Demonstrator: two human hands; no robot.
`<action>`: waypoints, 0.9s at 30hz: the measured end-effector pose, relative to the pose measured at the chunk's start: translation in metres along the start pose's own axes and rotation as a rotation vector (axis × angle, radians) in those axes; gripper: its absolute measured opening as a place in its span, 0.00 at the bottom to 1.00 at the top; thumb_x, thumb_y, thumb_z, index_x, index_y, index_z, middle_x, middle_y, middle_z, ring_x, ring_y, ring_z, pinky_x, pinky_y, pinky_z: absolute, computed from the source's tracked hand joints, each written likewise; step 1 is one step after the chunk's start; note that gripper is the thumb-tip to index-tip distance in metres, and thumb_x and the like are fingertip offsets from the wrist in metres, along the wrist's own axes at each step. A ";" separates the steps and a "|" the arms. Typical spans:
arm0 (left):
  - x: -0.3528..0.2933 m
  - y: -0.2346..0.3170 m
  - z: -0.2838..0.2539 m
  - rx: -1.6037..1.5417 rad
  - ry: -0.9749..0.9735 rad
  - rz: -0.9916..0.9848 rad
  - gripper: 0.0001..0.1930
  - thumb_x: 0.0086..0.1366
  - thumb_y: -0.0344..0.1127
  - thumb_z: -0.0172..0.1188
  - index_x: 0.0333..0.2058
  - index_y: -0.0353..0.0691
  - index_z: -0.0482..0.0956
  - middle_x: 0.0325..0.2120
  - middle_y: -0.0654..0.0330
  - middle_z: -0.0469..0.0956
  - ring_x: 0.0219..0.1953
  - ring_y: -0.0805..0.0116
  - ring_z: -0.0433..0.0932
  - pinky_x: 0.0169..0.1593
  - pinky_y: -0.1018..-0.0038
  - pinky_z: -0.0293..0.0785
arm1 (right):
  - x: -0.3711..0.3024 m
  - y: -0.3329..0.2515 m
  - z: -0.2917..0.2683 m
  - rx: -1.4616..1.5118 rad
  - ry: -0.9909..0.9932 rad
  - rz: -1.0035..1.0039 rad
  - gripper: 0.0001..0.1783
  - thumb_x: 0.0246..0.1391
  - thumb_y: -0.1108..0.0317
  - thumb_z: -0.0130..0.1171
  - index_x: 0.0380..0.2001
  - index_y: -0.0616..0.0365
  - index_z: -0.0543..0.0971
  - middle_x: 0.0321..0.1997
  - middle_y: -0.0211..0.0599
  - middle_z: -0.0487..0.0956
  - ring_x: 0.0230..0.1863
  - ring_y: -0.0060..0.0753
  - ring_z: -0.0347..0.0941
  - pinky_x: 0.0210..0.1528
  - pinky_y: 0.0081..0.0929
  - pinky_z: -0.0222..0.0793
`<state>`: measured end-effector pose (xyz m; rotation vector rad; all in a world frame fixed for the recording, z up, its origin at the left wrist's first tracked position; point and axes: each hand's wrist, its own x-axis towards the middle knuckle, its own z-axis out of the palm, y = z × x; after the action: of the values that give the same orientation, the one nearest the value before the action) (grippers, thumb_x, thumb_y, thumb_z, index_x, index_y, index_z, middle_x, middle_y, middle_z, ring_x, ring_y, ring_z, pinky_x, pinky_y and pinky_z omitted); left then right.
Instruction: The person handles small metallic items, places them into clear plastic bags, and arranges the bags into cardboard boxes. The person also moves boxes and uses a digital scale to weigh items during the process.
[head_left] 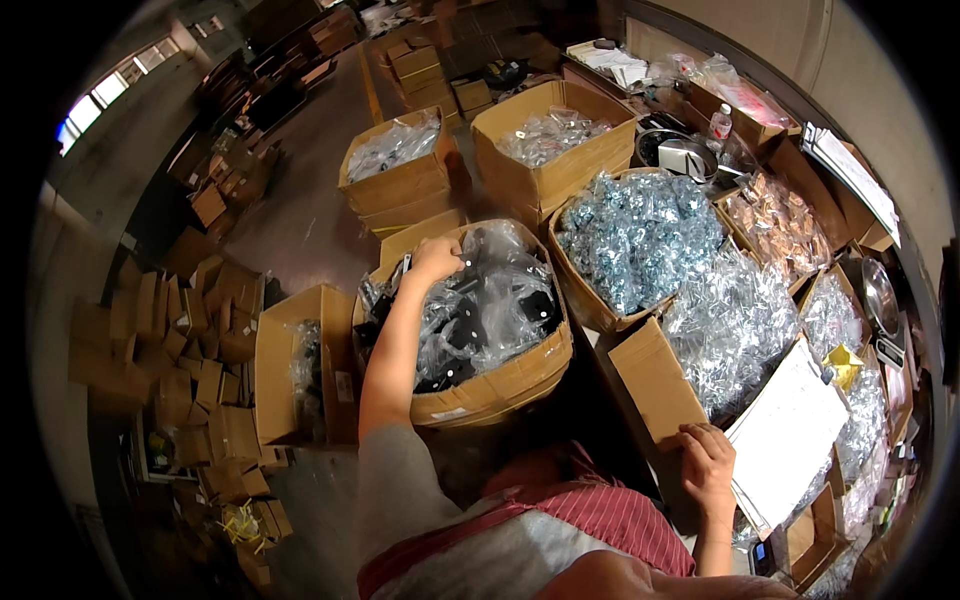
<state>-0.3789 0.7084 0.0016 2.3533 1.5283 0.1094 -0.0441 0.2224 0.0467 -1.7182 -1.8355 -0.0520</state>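
My left hand (438, 258) reaches into a large cardboard box (500, 382) in the middle. Its fingers are curled closed at the clear plastic bags (487, 318), which have black pieces with white dots in and among them. A bag seems to be pinched in the fingertips. To the right, my right hand (708, 462) is bent with its fingers curled in, beside a cardboard flap (655, 385) and the edge of a stack of white papers (790, 435). What those fingers hold, if anything, is hidden.
Boxes of bagged parts surround me: blue-silver pieces (640, 240), clear bags (735, 320) and copper-coloured pieces (778, 225) on the right. Two boxes (400, 185) (555, 185) stand beyond. An open box (285, 370) and piled cartons (190, 340) lie left. A bottle (720, 122) stands far right.
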 end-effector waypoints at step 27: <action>-0.133 -0.001 0.011 -0.360 0.659 0.555 0.06 0.54 0.26 0.63 0.32 0.40 0.78 0.29 0.60 0.74 0.38 0.57 0.70 0.53 0.56 0.67 | 0.344 -0.081 0.271 1.056 -0.254 0.415 0.27 0.64 0.56 0.58 0.56 0.68 0.72 0.52 0.46 0.79 0.54 0.35 0.73 0.57 0.30 0.68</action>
<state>-0.4333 0.5869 0.0059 2.4690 0.8937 1.2757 -0.2152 0.6316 0.0139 -1.2745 -1.2071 1.1310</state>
